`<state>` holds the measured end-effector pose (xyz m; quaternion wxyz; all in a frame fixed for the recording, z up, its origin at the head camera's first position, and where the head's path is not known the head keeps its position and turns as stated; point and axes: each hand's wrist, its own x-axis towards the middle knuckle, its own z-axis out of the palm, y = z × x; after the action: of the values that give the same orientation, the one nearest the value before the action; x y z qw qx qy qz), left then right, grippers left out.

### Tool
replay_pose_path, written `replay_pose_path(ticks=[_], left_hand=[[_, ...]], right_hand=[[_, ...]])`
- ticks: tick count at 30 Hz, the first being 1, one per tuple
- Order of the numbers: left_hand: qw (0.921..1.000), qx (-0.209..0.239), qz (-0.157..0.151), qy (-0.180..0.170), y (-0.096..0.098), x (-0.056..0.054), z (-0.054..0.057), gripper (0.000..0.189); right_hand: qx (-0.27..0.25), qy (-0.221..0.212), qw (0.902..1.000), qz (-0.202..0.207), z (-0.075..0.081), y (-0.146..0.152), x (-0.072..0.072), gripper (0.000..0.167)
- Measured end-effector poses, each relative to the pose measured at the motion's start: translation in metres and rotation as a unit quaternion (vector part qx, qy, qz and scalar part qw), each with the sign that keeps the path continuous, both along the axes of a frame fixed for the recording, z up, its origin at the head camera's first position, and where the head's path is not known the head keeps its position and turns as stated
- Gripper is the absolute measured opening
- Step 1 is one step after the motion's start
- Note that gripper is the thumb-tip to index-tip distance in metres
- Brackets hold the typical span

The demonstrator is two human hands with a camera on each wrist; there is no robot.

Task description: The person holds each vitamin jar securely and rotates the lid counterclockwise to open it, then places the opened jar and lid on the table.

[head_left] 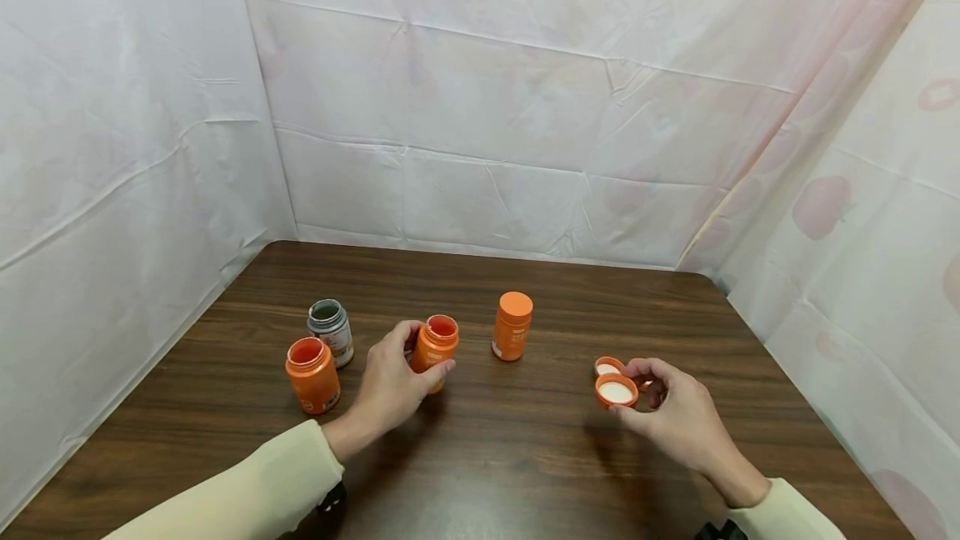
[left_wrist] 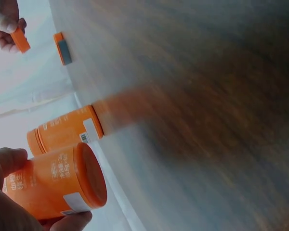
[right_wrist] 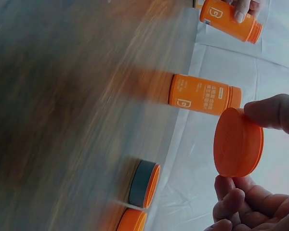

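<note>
My left hand [head_left: 392, 380] holds an uncapped orange bottle [head_left: 434, 347] around its body, mouth upward. The left wrist view shows the bottle's base [left_wrist: 92, 175] raised off the table. My right hand [head_left: 678, 417] pinches an orange lid [head_left: 617, 391] between thumb and fingers, its white-lined inside facing up. Behind it lies another orange-rimmed lid [head_left: 607, 363], partly hidden. In the right wrist view, a grey-sided lid with an orange rim [right_wrist: 144, 184] and an orange lid [right_wrist: 132, 221] rest on the table. A capped orange bottle [head_left: 513, 327] stands between the hands.
Left of my left hand stand an uncapped orange bottle [head_left: 312, 377] and an uncapped grey bottle [head_left: 341, 340], close together. The dark wood table [head_left: 480, 457] is bordered at the back and sides by pale hanging sheets [head_left: 480, 98].
</note>
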<state>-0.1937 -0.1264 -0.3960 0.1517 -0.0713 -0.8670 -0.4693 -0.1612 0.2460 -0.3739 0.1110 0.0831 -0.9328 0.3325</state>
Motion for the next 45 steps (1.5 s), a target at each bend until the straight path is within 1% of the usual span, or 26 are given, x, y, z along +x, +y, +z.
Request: replay_pose_path(ticks=[5, 10, 14, 20, 24, 28, 37, 45], left_hand=[[0.9998, -0.001, 0.021, 0.002, -0.003, -0.005, 0.0, 0.059], [0.9992, -0.005, 0.04, 0.003, -0.007, -0.009, -0.001, 0.058], [0.9985, -0.007, 0.054, -0.006, -0.01, -0.013, -0.002, 0.059], [0.997, -0.005, 0.069, -0.033, -0.014, -0.017, -0.002, 0.062], [0.9961, -0.005, 0.08, -0.038, -0.016, -0.019, -0.002, 0.063], [0.9956, -0.001, 0.085, -0.039, -0.016, -0.021, -0.001, 0.064], [0.994, 0.007, 0.094, -0.056, -0.017, -0.026, -0.001, 0.065], [0.9931, 0.011, 0.098, -0.064, -0.016, -0.029, 0.0, 0.067]], right_hand=[[0.0, -0.005, 1.0, -0.004, -0.002, 0.007, -0.001, 0.049], [0.015, -0.015, 0.9996, -0.016, -0.004, 0.014, -0.002, 0.047], [0.028, -0.021, 0.9991, -0.026, -0.008, 0.02, -0.003, 0.046], [0.04, -0.029, 0.9981, -0.038, -0.014, 0.03, -0.004, 0.048], [0.045, -0.042, 0.9973, -0.041, -0.016, 0.037, -0.005, 0.051], [0.05, -0.054, 0.9961, -0.048, -0.017, 0.043, -0.006, 0.052], [0.071, -0.079, 0.9926, -0.058, -0.02, 0.051, -0.009, 0.051], [0.068, -0.109, 0.99, -0.057, -0.021, 0.055, -0.01, 0.052]])
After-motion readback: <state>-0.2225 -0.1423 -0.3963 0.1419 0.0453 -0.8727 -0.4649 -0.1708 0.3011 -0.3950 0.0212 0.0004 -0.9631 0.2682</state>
